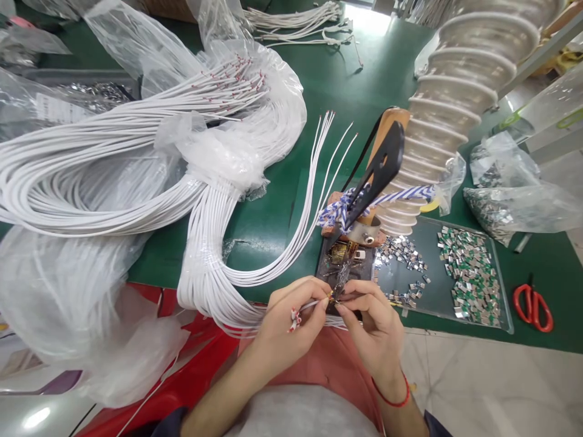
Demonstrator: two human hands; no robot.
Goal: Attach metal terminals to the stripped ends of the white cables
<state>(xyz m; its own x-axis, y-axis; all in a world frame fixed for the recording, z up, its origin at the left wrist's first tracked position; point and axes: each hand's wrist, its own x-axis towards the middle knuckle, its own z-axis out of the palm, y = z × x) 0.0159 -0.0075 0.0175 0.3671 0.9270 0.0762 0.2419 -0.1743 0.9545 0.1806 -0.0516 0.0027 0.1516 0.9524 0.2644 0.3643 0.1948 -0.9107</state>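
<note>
My left hand (294, 328) is closed on white cables, with several red-and-white ends (295, 320) sticking out of the fist and one stripped end held between thumb and forefinger. My right hand (373, 321) pinches something tiny against that end; the fingers mostly hide it. Both sets of fingertips meet at the near edge of a dark work block (325, 267). Just above them points the dark tip of what looks like a soldering iron (348, 261), clamped in a holder and tied with blue-and-white striped cloth (341, 209).
A big bundle of white cables (204, 224) in plastic covers the left of the green table (264, 227). A ribbed clear hose (455, 85) comes down at right. Small metal connectors (405, 255) and green boards (473, 273) lie in a tray. Red-handled scissors (532, 306) lie beyond.
</note>
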